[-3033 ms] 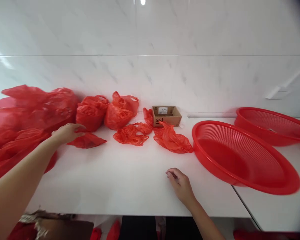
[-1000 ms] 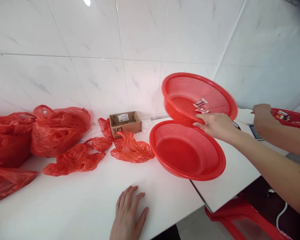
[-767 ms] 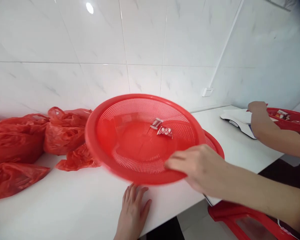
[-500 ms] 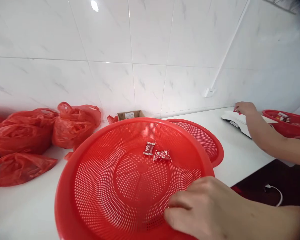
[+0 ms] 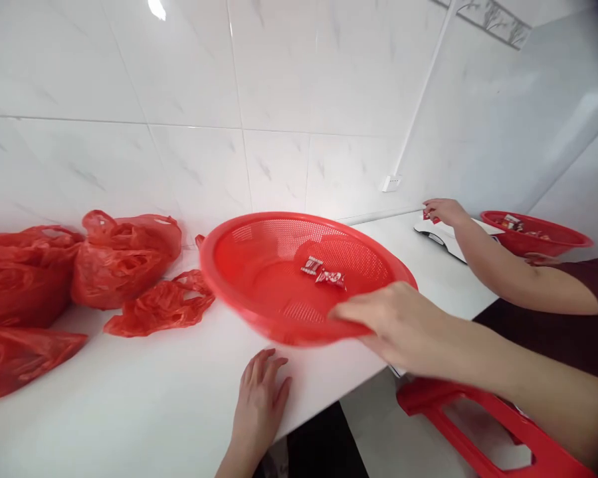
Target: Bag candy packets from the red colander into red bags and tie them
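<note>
My right hand [image 5: 396, 322] grips the near right rim of a red plastic mesh basket [image 5: 264, 315], thumb and fingers closed round the edge. Two small wrapped candies lie inside: a narrow one [image 5: 311, 265] and a puffed red-and-white one [image 5: 331, 279]. The basket sits toward the wall, its near side blurred by motion. In front of it, my left hand [image 5: 260, 392] rests on the white table [image 5: 179, 405], palm down, fingers loosely spread and holding nothing.
Red plastic bags [image 5: 124, 265] stand bunched at the left, with a flat crumpled bag [image 5: 164, 305] beside them. A co-worker's hand [image 5: 446, 211] holds a red packet over a white scale [image 5: 448, 236]. Another red basket [image 5: 538, 245] holds candies. A red stool [image 5: 478, 425] stands below.
My right hand has pushed the basket away toward the wall. My left hand has come into view on the table. The view has turned right, and the flat crumpled bag is now uncovered.
</note>
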`<state>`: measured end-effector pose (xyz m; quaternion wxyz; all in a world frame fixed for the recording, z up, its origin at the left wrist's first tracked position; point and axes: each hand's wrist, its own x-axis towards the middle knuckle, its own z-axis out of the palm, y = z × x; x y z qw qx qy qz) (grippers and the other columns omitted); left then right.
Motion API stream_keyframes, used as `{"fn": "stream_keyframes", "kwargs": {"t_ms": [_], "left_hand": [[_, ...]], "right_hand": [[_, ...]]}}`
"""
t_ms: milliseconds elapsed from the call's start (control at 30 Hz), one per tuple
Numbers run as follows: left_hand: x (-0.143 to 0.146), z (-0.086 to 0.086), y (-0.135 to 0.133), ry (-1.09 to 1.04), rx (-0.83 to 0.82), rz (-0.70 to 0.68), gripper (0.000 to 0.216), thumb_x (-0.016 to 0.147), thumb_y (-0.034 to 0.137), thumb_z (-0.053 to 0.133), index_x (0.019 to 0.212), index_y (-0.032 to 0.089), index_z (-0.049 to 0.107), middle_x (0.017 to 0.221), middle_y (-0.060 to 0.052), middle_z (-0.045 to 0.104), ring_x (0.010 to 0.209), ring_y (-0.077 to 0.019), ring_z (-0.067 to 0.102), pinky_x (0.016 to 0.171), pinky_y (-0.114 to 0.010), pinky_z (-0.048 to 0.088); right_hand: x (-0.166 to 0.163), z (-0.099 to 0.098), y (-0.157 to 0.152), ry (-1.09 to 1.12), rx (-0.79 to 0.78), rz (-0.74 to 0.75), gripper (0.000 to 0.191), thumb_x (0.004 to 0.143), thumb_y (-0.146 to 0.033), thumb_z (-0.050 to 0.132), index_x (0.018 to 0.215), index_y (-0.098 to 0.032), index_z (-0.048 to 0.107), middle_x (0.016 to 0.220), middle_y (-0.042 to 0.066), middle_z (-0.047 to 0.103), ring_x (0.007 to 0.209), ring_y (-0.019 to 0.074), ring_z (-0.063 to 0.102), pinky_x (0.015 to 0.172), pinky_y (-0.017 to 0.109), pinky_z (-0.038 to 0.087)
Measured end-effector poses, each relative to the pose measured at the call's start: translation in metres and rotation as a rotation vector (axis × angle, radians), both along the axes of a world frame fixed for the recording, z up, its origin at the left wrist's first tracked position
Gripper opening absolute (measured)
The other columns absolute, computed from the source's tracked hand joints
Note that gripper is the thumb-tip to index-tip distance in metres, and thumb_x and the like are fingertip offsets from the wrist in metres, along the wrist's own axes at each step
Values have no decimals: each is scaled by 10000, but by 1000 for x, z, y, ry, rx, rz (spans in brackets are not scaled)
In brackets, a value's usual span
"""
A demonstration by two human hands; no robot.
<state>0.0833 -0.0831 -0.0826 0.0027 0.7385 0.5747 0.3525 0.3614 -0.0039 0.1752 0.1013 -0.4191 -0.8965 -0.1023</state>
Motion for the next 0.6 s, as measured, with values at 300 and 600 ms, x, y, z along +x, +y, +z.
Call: {"fn": "stream_keyframes", "kwargs": {"t_ms": [300, 600], "left_hand": [[-2, -2, 2, -14, -83, -15, 248, 902, 303, 525, 1120, 249, 631, 1266, -107, 555, 1207, -292, 520, 950, -539, 488], [-2, -7, 3, -12, -84, 15, 233, 892, 315, 539, 1092, 269, 648, 1258, -96, 563, 1180, -286, 548, 929, -515, 512]], "right_hand": [[35, -8, 115, -52, -24, -509, 290, 889, -420, 515, 1075, -246, 655, 962, 51, 712, 887, 243, 632, 616, 280, 366], [104, -35, 187, -2, -54, -779, 420, 881, -374, 569, 1224, -135, 611, 1126, 193, 660, 987, 284, 603, 733, 337, 415]]}}
